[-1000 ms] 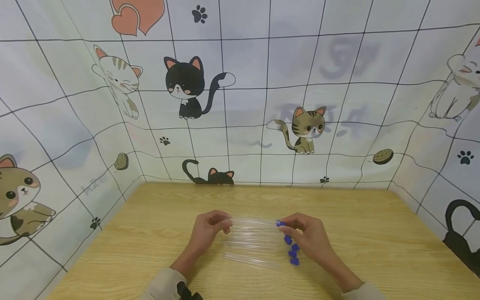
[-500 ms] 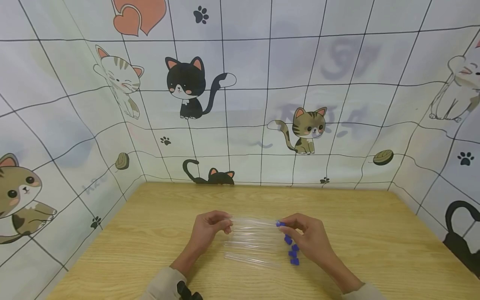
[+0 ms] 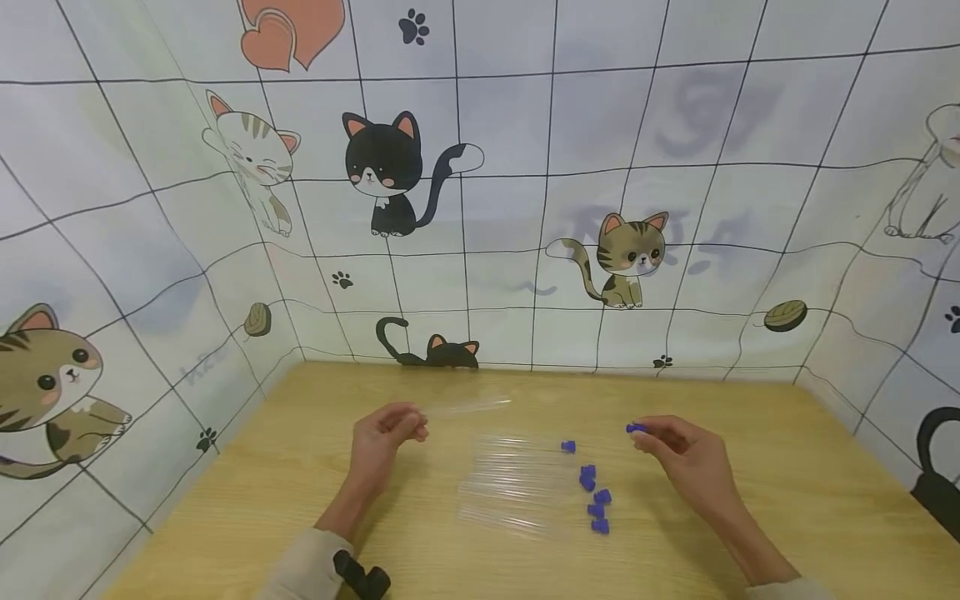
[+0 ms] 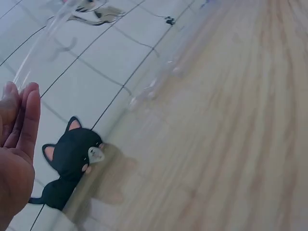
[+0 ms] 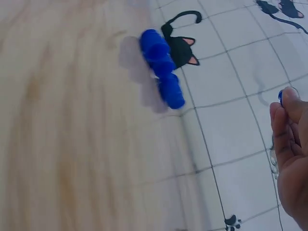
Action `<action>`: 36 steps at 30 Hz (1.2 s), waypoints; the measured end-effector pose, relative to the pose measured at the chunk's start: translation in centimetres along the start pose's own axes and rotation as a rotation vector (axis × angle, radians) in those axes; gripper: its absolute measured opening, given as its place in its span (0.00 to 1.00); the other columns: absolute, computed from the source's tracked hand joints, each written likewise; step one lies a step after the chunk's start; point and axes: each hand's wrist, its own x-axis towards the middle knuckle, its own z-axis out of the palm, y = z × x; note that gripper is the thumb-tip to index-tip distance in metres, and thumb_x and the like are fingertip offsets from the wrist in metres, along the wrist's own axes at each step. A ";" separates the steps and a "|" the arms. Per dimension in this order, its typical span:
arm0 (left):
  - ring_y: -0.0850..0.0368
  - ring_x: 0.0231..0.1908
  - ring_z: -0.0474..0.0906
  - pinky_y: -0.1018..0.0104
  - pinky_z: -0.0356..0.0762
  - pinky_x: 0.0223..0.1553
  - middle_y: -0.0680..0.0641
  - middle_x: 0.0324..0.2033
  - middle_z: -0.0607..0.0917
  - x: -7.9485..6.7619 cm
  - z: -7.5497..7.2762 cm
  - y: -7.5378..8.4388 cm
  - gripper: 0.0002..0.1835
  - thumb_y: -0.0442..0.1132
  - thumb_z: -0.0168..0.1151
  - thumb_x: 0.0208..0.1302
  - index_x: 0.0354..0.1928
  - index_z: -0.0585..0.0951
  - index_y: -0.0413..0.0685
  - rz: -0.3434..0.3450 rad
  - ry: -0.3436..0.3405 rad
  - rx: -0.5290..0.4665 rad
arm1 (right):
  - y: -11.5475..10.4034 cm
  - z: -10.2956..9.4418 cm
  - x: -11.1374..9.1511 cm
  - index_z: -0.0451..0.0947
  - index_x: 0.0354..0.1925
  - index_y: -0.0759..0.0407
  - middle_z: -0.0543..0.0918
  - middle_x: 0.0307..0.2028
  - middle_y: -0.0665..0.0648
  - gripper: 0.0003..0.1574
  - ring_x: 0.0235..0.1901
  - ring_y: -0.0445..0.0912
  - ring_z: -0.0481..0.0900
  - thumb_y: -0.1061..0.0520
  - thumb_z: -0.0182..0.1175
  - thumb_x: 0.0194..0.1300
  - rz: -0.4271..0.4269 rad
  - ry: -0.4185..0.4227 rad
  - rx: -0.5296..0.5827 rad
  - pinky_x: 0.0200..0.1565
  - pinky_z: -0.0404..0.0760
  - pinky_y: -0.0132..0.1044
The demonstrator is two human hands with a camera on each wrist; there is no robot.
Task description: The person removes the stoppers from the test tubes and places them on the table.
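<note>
My left hand point(image 3: 382, 446) pinches one end of a thin clear tube point(image 3: 472, 406), which points right above the table. In the left wrist view my left hand point(image 4: 19, 139) has its fingertips together on the clear tube point(image 4: 36, 55). Between thumb and fingers my right hand point(image 3: 693, 462) holds a small blue cap point(image 3: 635, 427), mostly covered by the thumb point(image 5: 291, 98) in the right wrist view. Several clear tubes point(image 3: 517, 479) lie side by side between the hands. To their right lie several loose blue caps point(image 3: 597, 510), with one cap point(image 3: 568, 447) apart at the far end.
The wooden table point(image 3: 300, 483) meets a white cloth backdrop point(image 3: 495, 217) printed with cats and grid lines at the back and both sides. A black strap piece point(image 3: 362, 575) sits at my left wrist.
My hands have moved apart. The left hand has gone left and farther back with a clear tube, and the right has moved right with a blue cap. My view has turned slightly left.
</note>
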 end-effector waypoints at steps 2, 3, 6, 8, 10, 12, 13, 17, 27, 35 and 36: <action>0.54 0.30 0.84 0.58 0.82 0.36 0.40 0.33 0.86 0.3 0.6 -0.2 0.12 0.32 0.63 0.63 0.44 0.80 0.29 -0.023 -0.066 0.027 | 0.3 0.2 0.4 0.82 0.45 0.58 0.86 0.35 0.56 0.13 0.35 0.42 0.84 0.53 0.64 0.64 -0.006 -0.054 0.011 0.37 0.80 0.30; 0.53 0.30 0.84 0.57 0.82 0.37 0.39 0.34 0.86 0.4 1.0 -0.3 0.12 0.33 0.64 0.62 0.44 0.80 0.30 -0.044 -0.087 0.038 | 0.4 0.4 0.5 0.82 0.45 0.58 0.86 0.36 0.57 0.14 0.36 0.42 0.84 0.52 0.64 0.63 -0.009 -0.079 0.026 0.38 0.80 0.31; 0.52 0.30 0.84 0.57 0.82 0.36 0.35 0.34 0.85 0.4 2.0 -0.8 0.12 0.32 0.64 0.61 0.43 0.80 0.29 -0.118 -0.111 0.063 | 0.7 1.0 0.7 0.82 0.44 0.56 0.85 0.36 0.57 0.14 0.36 0.43 0.84 0.51 0.65 0.62 0.016 -0.092 0.049 0.39 0.81 0.32; 0.51 0.30 0.84 0.58 0.82 0.36 0.33 0.35 0.85 0.2 2.4 -0.9 0.12 0.30 0.64 0.61 0.44 0.80 0.27 -0.167 -0.106 0.081 | 0.9 1.2 0.6 0.82 0.44 0.56 0.85 0.36 0.58 0.14 0.35 0.44 0.84 0.50 0.65 0.62 0.048 -0.077 0.055 0.39 0.81 0.33; 0.51 0.30 0.83 0.58 0.82 0.36 0.32 0.35 0.84 0.1 2.7 -1.0 0.13 0.29 0.63 0.62 0.44 0.79 0.25 -0.195 -0.097 0.092 | 1.0 1.2 0.6 0.82 0.44 0.56 0.85 0.37 0.60 0.16 0.36 0.47 0.84 0.49 0.65 0.62 0.074 -0.067 0.055 0.39 0.81 0.35; 0.50 0.31 0.83 0.59 0.82 0.36 0.32 0.36 0.84 0.0 2.8 -1.0 0.14 0.29 0.63 0.62 0.45 0.78 0.23 -0.200 -0.091 0.099 | 1.1 1.1 0.6 0.82 0.45 0.55 0.85 0.37 0.59 0.17 0.37 0.49 0.84 0.47 0.65 0.62 0.092 -0.063 0.055 0.39 0.81 0.36; 0.50 0.31 0.83 0.59 0.82 0.37 0.32 0.36 0.84 0.0 2.8 -1.0 0.14 0.29 0.62 0.62 0.46 0.78 0.23 -0.200 -0.092 0.101 | 1.1 1.1 0.6 0.82 0.45 0.55 0.85 0.37 0.59 0.17 0.37 0.50 0.84 0.47 0.65 0.62 0.094 -0.063 0.057 0.39 0.81 0.36; 0.49 0.34 0.83 0.59 0.81 0.38 0.34 0.39 0.84 0.0 2.8 -1.3 0.16 0.32 0.62 0.63 0.49 0.78 0.25 -0.215 -0.119 0.112 | 1.2 1.3 0.8 0.82 0.46 0.55 0.85 0.38 0.54 0.19 0.38 0.46 0.84 0.46 0.66 0.61 0.100 -0.061 0.060 0.39 0.80 0.32; 0.49 0.33 0.81 0.66 0.77 0.31 0.40 0.35 0.86 -0.4 2.6 -2.3 0.14 0.37 0.65 0.62 0.46 0.82 0.34 -0.221 -0.092 0.254 | 2.4 3.0 0.6 0.84 0.45 0.54 0.84 0.44 0.51 0.21 0.45 0.44 0.80 0.42 0.65 0.60 0.227 -0.108 -0.049 0.46 0.77 0.34; 0.52 0.30 0.79 0.68 0.75 0.28 0.43 0.32 0.85 -0.4 3.1 -3.3 0.13 0.40 0.67 0.61 0.44 0.84 0.40 -0.202 -0.113 0.321 | 2.7 4.3 0.1 0.84 0.42 0.50 0.84 0.39 0.48 0.15 0.39 0.43 0.78 0.45 0.66 0.60 0.295 -0.144 -0.115 0.39 0.76 0.37; 0.53 0.30 0.79 0.68 0.76 0.29 0.44 0.32 0.85 -0.4 3.4 -3.4 0.13 0.40 0.67 0.61 0.44 0.84 0.41 -0.203 -0.123 0.329 | 2.8 4.4 -0.1 0.84 0.42 0.50 0.84 0.39 0.47 0.14 0.38 0.43 0.79 0.45 0.66 0.60 0.297 -0.145 -0.116 0.39 0.76 0.37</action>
